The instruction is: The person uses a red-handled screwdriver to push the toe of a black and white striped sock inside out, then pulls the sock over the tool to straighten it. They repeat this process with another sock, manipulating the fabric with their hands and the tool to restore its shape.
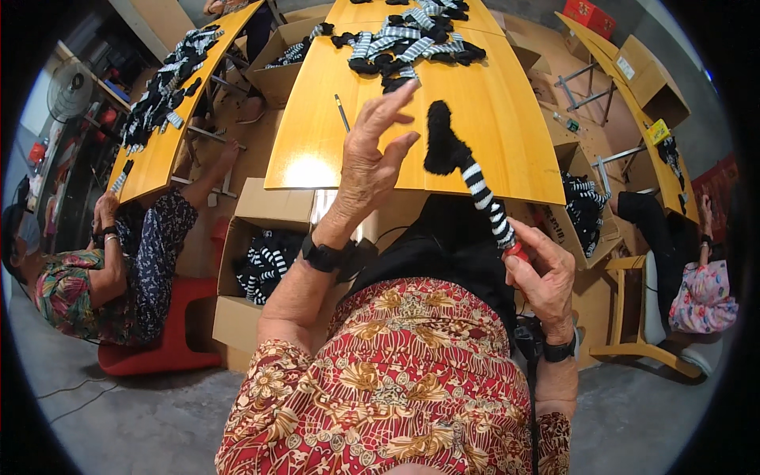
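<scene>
My right hand (542,277) is closed in a pinch around the lower end of a small striped sock (483,198). The sock has black and white bands and a fuzzy black foot-shaped end that points up and away from me. A bit of red shows at its lower end, between my thumb and fingers; what that part is I cannot make out. My left hand (372,150) is raised over the near part of the yellow table (309,162). Its fingers are stretched and hold nothing, a little left of the black end and apart from it.
Farther up the table lies a pile of striped pieces (396,47), with a pencil (342,112) nearer. Open cartons with striped pieces stand at left (269,206) and right (582,198). One person (95,269) sits at the left table, another (704,293) at the right.
</scene>
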A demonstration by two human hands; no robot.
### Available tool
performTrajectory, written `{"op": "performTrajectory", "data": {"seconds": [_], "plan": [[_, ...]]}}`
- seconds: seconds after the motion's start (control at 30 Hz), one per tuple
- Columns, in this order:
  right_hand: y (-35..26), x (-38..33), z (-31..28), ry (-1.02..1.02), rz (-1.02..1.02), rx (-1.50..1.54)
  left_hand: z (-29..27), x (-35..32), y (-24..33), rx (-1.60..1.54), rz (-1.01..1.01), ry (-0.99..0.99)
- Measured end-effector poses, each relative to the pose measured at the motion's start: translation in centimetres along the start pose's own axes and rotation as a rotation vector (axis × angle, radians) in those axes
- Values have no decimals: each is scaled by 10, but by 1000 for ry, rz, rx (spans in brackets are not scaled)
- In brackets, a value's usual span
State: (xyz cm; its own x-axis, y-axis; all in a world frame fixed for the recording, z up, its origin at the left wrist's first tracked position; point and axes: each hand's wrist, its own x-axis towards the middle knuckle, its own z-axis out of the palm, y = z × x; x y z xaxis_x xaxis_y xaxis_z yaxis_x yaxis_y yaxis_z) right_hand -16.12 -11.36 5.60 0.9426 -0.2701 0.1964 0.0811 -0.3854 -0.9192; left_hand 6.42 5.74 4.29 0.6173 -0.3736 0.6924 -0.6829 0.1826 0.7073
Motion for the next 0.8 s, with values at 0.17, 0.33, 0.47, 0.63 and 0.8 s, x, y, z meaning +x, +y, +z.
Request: {"op": "performTrajectory", "data": {"seconds": [0.17, 0.33, 0.47, 0.63, 0.8], "plan": [[1, -4, -2, -78, 135, 268, -12, 1, 14, 333, 284, -164], [0, -4, -5, -153, 102, 203, -23, 4, 7, 154, 170, -215], [5, -9, -7, -158, 32, 118, -25, -6, -3, -262, -200, -185], [15, -12, -4, -105, 26, 172, -14, -7, 7, -458, -390, -201], [21, -13, -1, -118, 25, 270, -18, -6, 22, -533, -481, -196]]}}
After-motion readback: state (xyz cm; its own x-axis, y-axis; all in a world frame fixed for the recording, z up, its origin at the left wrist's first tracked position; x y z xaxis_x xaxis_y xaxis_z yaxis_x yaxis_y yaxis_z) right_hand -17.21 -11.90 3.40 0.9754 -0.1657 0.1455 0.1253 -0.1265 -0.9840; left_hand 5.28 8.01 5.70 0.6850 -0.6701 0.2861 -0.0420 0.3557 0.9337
